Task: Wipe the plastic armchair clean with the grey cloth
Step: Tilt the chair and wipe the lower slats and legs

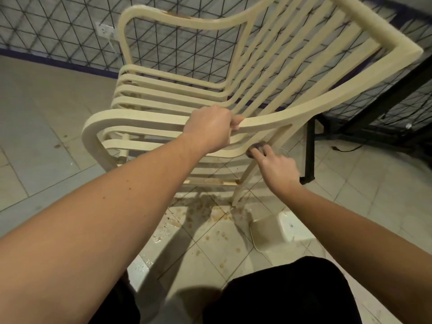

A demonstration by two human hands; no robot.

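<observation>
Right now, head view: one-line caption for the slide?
Left hand grips the armrest of the tilted armchair while the right hand presses the grey cloth under it.

My cream slatted armchair [268,73] stands against a pale grey wall [58,26] crossed with a black triangular grid above a dark purple skirting band [53,60], on light beige tiles [46,136] spotted with brown stains, and my cloth [256,147] is dark grey.
</observation>
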